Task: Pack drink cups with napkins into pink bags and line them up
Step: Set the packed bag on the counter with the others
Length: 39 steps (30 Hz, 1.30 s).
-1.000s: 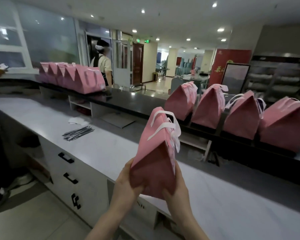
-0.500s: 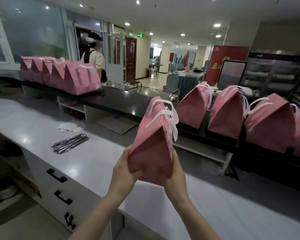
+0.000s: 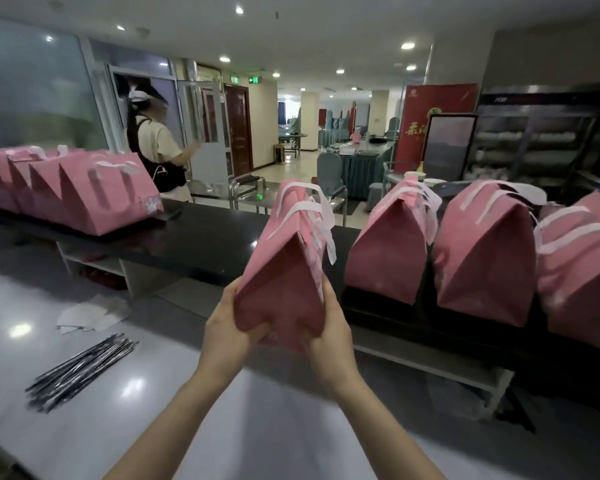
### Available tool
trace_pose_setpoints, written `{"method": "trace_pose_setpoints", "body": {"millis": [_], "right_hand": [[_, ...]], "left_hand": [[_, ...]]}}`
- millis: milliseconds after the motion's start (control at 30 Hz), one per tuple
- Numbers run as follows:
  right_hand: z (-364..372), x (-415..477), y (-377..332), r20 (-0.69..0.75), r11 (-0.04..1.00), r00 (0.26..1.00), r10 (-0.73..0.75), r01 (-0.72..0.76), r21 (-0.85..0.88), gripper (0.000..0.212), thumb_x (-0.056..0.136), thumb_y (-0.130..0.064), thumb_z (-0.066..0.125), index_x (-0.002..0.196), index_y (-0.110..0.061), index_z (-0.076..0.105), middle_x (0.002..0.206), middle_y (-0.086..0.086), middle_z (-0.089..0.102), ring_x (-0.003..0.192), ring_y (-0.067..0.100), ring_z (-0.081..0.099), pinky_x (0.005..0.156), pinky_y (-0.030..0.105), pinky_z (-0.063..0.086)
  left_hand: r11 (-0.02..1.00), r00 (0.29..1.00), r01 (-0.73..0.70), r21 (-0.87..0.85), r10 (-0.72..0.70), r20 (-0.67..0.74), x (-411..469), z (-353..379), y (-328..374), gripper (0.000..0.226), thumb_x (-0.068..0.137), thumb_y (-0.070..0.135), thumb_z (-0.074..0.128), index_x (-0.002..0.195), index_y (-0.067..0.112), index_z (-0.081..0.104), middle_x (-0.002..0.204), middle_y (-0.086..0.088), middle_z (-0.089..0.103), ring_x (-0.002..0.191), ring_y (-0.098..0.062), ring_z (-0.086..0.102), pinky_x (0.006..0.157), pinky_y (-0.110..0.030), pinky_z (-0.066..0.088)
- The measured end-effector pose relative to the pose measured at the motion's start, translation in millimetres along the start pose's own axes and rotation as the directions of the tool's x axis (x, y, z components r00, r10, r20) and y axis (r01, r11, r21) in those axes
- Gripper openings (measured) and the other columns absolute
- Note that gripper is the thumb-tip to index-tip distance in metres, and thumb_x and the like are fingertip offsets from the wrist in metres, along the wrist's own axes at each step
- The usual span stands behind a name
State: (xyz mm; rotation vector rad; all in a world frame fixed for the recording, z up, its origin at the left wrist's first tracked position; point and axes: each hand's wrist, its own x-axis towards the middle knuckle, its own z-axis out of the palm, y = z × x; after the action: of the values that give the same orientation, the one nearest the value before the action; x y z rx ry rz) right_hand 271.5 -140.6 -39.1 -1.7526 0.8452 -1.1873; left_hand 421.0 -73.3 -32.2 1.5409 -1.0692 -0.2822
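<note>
I hold a pink paper bag (image 3: pixel 280 271) with white ribbon handles up in the air, above the white counter. My left hand (image 3: pixel 226 336) grips its lower left side and my right hand (image 3: pixel 329 336) grips its lower right side, fingers curled under the base. Its top is folded closed, so whatever is inside is hidden. On the black upper ledge (image 3: pixel 201 237) to the right stands a row of three pink bags (image 3: pixel 388 251), the nearest just right of the held one. Several more pink bags (image 3: pixel 94 195) line the ledge at the left.
A bundle of wrapped straws (image 3: pixel 80 370) and loose white napkins (image 3: pixel 90 315) lie on the white counter (image 3: pixel 174 417) at the left. A person (image 3: pixel 156 154) stands behind the ledge by a doorway. Shelving and a red sign stand at the far right.
Both hands have carried the bag up and forward toward the black ledge, closer to the row of bags on the right. The view has shifted leftward along the counter.
</note>
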Motion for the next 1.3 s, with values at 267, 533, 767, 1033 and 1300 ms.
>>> {"method": "trace_pose_setpoints", "body": {"millis": [267, 533, 767, 1033, 1300], "right_hand": [[12.5, 76.8, 22.9, -0.120, 0.999, 0.993, 0.012, -0.017, -0.045, 0.090, 0.077, 0.005, 0.057, 0.147, -0.044, 0.027, 0.131, -0.008, 0.051, 0.118, 0.006, 0.052, 0.097, 0.023, 0.046], [36.4, 129.8, 47.0, -0.311, 0.966, 0.948, 0.060, -0.134, -0.221, 0.084, 0.086, -0.008, 0.060, 0.149, -0.043, 0.018, 0.138, -0.005, 0.040, 0.121, 0.008, 0.047, 0.096, 0.018, 0.036], [57.6, 173.7, 64.3, -0.458, 0.906, 0.886, 0.065, -0.245, -0.345, 0.086, 0.083, 0.001, 0.057, 0.150, -0.036, 0.017, 0.141, 0.001, 0.039, 0.125, 0.011, 0.041, 0.098, 0.016, 0.028], [68.1, 189.1, 75.2, -0.506, 0.871, 0.860, 0.066, -0.298, -0.391, 0.085, 0.084, 0.004, 0.053, 0.150, -0.037, 0.016, 0.145, 0.001, 0.038, 0.132, 0.016, 0.041, 0.101, 0.017, 0.027], [53.9, 159.5, 58.3, -0.426, 0.904, 0.905, 0.021, -0.199, -0.378, 0.080, 0.085, -0.003, 0.058, 0.149, -0.035, 0.023, 0.133, -0.014, 0.037, 0.113, -0.015, 0.029, 0.091, -0.008, 0.016]], "left_hand": [[0.998, 0.996, -0.027, -0.050, 0.031, 0.080, 92.4, 32.7, -23.3, 0.078, 0.065, 0.009, 0.081, 0.106, 0.066, 0.045, 0.098, 0.014, 0.067, 0.083, 0.012, 0.061, 0.058, -0.002, 0.044], [0.989, 0.966, -0.089, -0.118, 0.115, 0.232, 169.5, 67.3, -59.9, 0.079, 0.066, 0.013, 0.078, 0.122, 0.055, 0.042, 0.106, 0.010, 0.065, 0.092, 0.002, 0.062, 0.066, -0.011, 0.049], [0.981, 0.943, -0.111, -0.159, 0.154, 0.293, 218.7, 93.6, -86.4, 0.083, 0.071, 0.015, 0.077, 0.133, 0.046, 0.032, 0.118, 0.003, 0.061, 0.103, -0.013, 0.062, 0.087, -0.039, 0.054], [0.980, 0.933, -0.139, -0.140, 0.177, 0.314, 230.9, 103.0, -103.9, 0.079, 0.078, 0.014, 0.074, 0.136, 0.041, 0.029, 0.124, 0.001, 0.057, 0.105, -0.016, 0.058, 0.083, -0.030, 0.049], [0.984, 0.933, -0.153, -0.093, 0.174, 0.314, 219.5, 83.7, -96.8, 0.075, 0.080, 0.011, 0.071, 0.140, 0.033, 0.032, 0.127, -0.002, 0.056, 0.111, -0.017, 0.057, 0.094, -0.036, 0.048]]}}
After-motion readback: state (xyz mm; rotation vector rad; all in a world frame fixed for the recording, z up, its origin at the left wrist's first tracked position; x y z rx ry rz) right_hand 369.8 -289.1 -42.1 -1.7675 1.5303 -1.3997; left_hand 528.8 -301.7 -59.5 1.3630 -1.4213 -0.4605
